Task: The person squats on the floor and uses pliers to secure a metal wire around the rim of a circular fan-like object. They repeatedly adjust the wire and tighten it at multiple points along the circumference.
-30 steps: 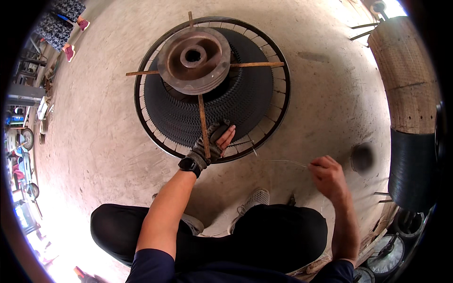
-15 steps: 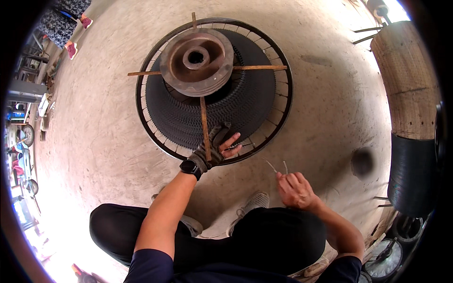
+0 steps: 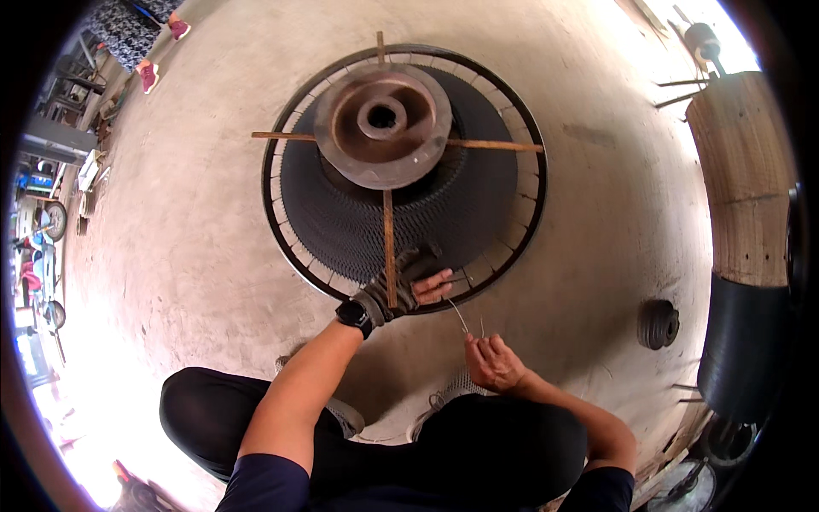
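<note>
The left hand (image 3: 408, 282), wearing a dark grey glove that is leaving some fingertips bare, is resting at the near edge of a wide black toothed coil (image 3: 337, 230), fingers extended; whether it is gripping anything is not showing clearly. The right hand (image 3: 495, 363), bare and closed, is pinching a thin pale wire (image 3: 459, 314) just beside the near rim. The coil is lying inside a large black spoked ring (image 3: 543, 188) on the beige concrete floor (image 3: 597, 213), and a round rusty-brown metal pulley (image 3: 341, 128) is sitting above it, with narrow brown wooden strips (image 3: 390, 247) sticking out beneath.
</note>
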